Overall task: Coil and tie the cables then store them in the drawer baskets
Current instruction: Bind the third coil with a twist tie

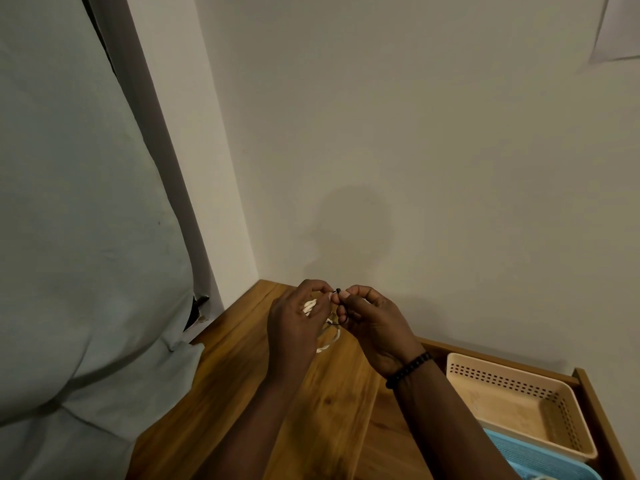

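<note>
Holding a white cable [323, 336] above the wooden counter [242, 375], both hands meet in the middle of the head view, close to the wall. The left hand [294, 327] has its fingers curled around the coiled loops of the cable, and the loops hang partly below the palm. The right hand [372, 323] pinches a small black tie [337, 291] between thumb and finger, just beside the fingertips of the left hand, so both grips are pressed onto something and neither is spread. A thin dark part of the tie seems to run down near the coil, but it is too small to tell how it wraps. On the right wrist sits a bracelet [408, 370] of dark beads.

At the right of the counter a drawer [602, 417] stands open. Inside it lies a beige basket [519, 403] with rows of small holes in its walls, and nearer to the camera a blue basket [540, 459], touching the beige one. A pale curtain [76, 202] hangs at the left side.
</note>
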